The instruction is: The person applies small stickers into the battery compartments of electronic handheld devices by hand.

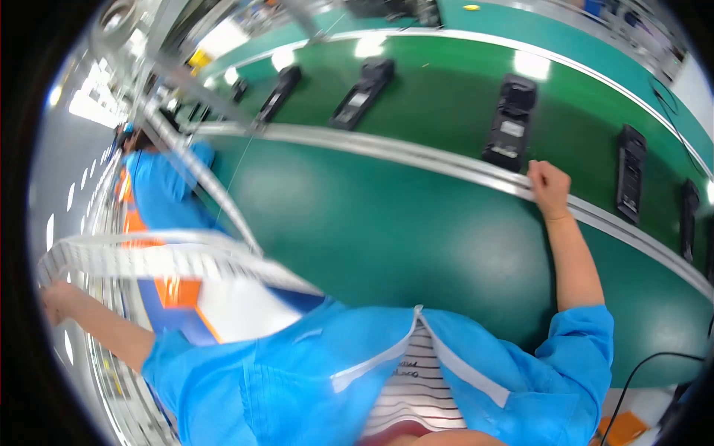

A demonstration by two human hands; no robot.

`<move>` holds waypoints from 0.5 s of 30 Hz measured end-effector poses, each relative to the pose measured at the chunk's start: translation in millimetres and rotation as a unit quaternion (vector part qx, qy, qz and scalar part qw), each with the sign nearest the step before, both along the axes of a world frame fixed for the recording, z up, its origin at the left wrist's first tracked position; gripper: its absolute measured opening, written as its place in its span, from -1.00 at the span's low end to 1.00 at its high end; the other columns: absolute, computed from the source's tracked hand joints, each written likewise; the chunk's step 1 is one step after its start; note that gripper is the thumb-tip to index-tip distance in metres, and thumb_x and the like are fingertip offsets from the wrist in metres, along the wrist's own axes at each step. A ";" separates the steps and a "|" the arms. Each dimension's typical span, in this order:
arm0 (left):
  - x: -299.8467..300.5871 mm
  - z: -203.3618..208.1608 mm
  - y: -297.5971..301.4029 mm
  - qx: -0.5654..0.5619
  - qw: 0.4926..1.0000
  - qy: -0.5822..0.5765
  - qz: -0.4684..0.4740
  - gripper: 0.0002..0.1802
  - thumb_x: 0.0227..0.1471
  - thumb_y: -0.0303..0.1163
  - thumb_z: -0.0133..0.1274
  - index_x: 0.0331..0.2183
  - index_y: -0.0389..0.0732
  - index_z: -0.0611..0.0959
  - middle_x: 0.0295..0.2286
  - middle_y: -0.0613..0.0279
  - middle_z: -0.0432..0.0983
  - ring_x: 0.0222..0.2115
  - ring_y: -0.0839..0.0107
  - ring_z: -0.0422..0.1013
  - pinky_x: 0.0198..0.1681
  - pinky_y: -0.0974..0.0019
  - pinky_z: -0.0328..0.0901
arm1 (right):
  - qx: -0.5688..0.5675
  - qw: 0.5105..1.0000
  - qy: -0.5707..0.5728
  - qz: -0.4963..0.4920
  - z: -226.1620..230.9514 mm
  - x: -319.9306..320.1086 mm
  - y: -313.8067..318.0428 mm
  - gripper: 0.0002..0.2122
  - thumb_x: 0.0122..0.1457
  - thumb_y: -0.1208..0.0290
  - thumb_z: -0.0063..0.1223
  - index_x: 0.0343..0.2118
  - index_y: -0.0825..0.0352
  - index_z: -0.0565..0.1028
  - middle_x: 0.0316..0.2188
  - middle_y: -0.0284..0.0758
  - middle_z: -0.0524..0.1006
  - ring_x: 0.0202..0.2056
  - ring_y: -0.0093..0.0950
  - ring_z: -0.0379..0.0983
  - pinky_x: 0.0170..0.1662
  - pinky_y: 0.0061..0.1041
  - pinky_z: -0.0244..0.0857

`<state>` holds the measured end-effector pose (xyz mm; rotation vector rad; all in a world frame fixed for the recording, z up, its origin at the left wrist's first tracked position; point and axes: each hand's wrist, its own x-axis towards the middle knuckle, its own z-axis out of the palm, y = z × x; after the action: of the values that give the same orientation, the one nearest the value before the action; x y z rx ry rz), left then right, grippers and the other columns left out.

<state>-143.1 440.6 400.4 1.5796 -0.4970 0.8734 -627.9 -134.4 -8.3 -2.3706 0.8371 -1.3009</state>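
Note:
My right hand [549, 186] is stretched forward, its fingers curled over the silver metal rail [416, 154] that borders the green conveyor belt [446, 97]. A black handheld device [509, 123] lies on the belt just beyond this hand. My left hand [56, 301] is far out to the left, holding the end of a long white ribbed strip [163, 259] that runs back toward my chest. Both sleeves are bright blue.
Several more black devices [363, 93] lie spaced along the belt. A dark green tabletop [387, 230] sits between me and the rail. Another person in blue [163, 189] is at the left. A black cable [639, 372] hangs at the lower right.

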 end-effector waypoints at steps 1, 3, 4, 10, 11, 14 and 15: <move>-19.9 52.8 66.4 0.020 0.999 -0.018 0.028 -0.56 -0.06 -0.26 -0.16 -0.17 -0.36 0.37 -0.21 0.03 0.32 -0.20 0.27 0.29 -0.15 0.28 0.21 | 0.012 0.998 -0.054 0.018 15.0 -0.8 8.0 -0.79 -0.02 0.41 -0.04 -0.72 0.36 0.31 -0.79 -0.26 0.24 -0.76 -0.46 0.13 -0.67 -0.54 0.01; -5.9 108.8 60.4 0.082 0.994 -0.025 0.069 -0.60 -0.08 -0.31 -0.12 -0.20 -0.36 0.40 -0.24 0.03 0.35 -0.21 0.29 0.29 -0.18 0.32 0.22 | 0.086 0.990 -0.109 0.028 -9.6 -9.6 -3.8 -0.78 0.02 0.41 -0.07 -0.70 0.36 0.30 -0.80 -0.39 0.15 -0.72 -0.65 0.02 -0.66 -0.63 -0.04; 1.7 28.2 23.9 0.077 0.994 0.015 0.074 -0.62 -0.08 -0.34 -0.10 -0.21 -0.36 0.42 -0.26 0.03 0.37 -0.22 0.30 0.30 -0.19 0.33 0.22 | 0.083 0.995 -0.053 0.010 -0.8 -12.6 -6.8 -0.77 0.03 0.42 -0.09 -0.71 0.36 0.29 -0.80 -0.44 0.15 -0.70 -0.70 0.02 -0.65 -0.65 -0.04; -59.6 14.8 30.2 -0.067 0.995 0.045 0.056 -0.63 -0.07 -0.40 -0.06 -0.23 -0.45 0.39 -0.30 -0.05 0.38 -0.24 0.24 0.32 -0.16 0.34 0.22 | 0.093 0.995 -0.021 0.033 -3.0 -22.2 -6.4 -0.75 0.07 0.41 -0.15 -0.70 0.38 0.27 -0.79 -0.46 0.19 -0.70 -0.72 0.04 -0.63 -0.70 -0.01; -69.0 12.2 27.9 -0.079 0.996 0.033 0.014 -0.62 -0.07 -0.40 -0.06 -0.23 -0.48 0.37 -0.30 -0.08 0.38 -0.24 0.23 0.33 -0.13 0.33 0.21 | 0.093 0.995 -0.020 0.042 -5.3 -22.3 -7.2 -0.75 0.07 0.41 -0.15 -0.70 0.38 0.27 -0.79 -0.46 0.19 -0.70 -0.72 0.04 -0.63 -0.70 -0.01; -90.8 0.1 8.3 -0.102 0.991 0.057 -0.063 -0.63 -0.04 -0.44 -0.12 -0.22 -0.53 0.34 -0.27 -0.11 0.35 -0.21 0.19 0.31 -0.09 0.32 0.19 | 0.094 0.995 -0.007 0.043 -7.8 -25.2 -7.1 -0.73 0.09 0.39 -0.17 -0.70 0.39 0.28 -0.80 -0.47 0.18 -0.71 -0.74 0.04 -0.64 -0.72 -0.03; -97.5 -2.6 -0.7 -0.104 0.991 0.060 -0.059 -0.63 -0.04 -0.44 -0.12 -0.22 -0.53 0.34 -0.27 -0.11 0.35 -0.21 0.19 0.31 -0.09 0.32 0.19 | 0.121 0.992 -0.008 0.042 -7.0 -26.7 -8.2 -0.73 0.09 0.38 -0.17 -0.70 0.38 0.28 -0.81 -0.48 0.17 -0.72 -0.75 0.03 -0.65 -0.73 -0.05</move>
<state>-240.6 439.8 397.8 1.3883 -0.3976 0.7118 -654.6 -142.6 -15.3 -2.1786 0.8299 -1.1142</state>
